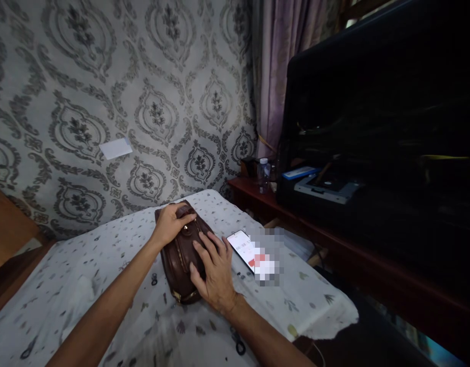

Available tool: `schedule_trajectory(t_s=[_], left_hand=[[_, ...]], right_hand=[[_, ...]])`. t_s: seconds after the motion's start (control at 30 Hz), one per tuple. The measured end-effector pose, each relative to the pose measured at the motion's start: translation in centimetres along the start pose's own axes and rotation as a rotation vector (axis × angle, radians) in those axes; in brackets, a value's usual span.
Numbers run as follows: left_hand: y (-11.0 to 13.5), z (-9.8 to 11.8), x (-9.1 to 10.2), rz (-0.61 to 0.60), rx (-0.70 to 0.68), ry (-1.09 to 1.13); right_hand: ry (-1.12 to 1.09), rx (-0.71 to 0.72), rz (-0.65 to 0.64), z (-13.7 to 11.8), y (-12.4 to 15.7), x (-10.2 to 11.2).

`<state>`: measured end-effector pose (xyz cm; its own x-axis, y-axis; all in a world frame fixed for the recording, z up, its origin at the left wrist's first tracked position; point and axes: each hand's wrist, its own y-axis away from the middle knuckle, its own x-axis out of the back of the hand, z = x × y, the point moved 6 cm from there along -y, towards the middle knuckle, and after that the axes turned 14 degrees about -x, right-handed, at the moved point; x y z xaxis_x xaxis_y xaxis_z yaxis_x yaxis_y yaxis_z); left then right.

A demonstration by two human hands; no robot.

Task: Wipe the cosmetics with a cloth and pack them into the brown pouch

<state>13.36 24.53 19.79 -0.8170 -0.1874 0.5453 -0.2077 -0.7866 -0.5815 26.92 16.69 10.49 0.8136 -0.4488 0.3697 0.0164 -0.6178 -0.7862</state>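
A brown leather bag (183,252) with gold-coloured zips lies on the bed's patterned white sheet. My left hand (170,224) holds its far end, fingers curled over the top edge and thumb on the leather by a small metal fitting. Along the bag's right side rests my right hand (216,272), fingers spread and stretched out on the leather. Just right of that hand a smartphone (240,244) lies face up with a lit timer screen, partly hidden by a blurred patch. What my left fingers touch behind the bag's edge is hidden.
A dark red wooden desk (253,192) stands to the right, with a clear bottle (263,176) and a large black panel (372,102) on it. Patterned wallpaper (154,112) rises behind the bed. A brown wooden board (13,234) is at the left.
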Motion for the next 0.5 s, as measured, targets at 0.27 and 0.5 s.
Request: schedule_trajectory(t_s=[0.27,0.5], left_hand=[[0.1,0.3,0.1,-0.073,-0.02,-0.001],[0.9,-1.0,4.5,-0.063,0.047,-0.121]], right_hand=[[0.002,0.01,0.014,-0.1,0.0,0.0],[0.01,0.116,0.024,-1.0,0.5,0.3]])
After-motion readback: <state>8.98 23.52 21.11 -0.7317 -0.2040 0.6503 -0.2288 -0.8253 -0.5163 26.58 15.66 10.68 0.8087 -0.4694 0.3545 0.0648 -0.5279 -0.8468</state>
